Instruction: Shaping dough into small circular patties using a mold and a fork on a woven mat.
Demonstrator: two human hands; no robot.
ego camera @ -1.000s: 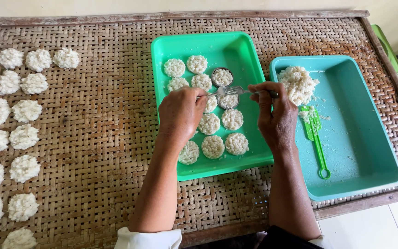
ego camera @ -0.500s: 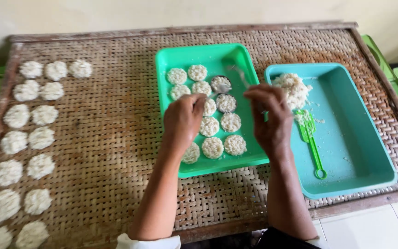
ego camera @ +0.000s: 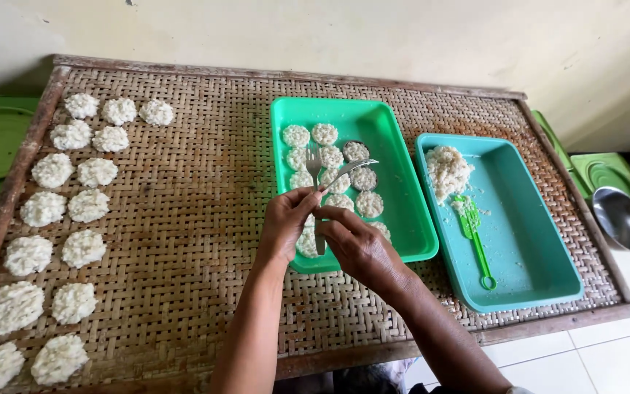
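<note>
Head view looks down on both hands meeting over the bright green rectangular plastic tray (ego camera: 402,211); the left hand (ego camera: 289,222) has its grip closed on a metal fork (ego camera: 314,171) whose tines stand just beyond its fingers, and the right hand (ego camera: 359,244) pinches a metal spoon (ego camera: 350,171) that slants up and away from its grip; a second ago the hands sat lower over the cakes and the utensils barely showed, so the tools have been lifted clear and brought together, which looks to me like scraping between cakes; beneath and beyond the grips lie the small round white rice cakes (ego camera: 367,204), about a dozen visible, some hidden by the hands; right of the grips, a teal rectangular plastic tub (ego camera: 541,241) holds one heap of loose rice (ego camera: 448,171) and one green plastic paddle (ego camera: 475,237); far left of the grips, on the woven bamboo counter (ego camera: 198,219), some seventeen finished cakes (ego camera: 74,211) lie in pairs and threes.
</note>
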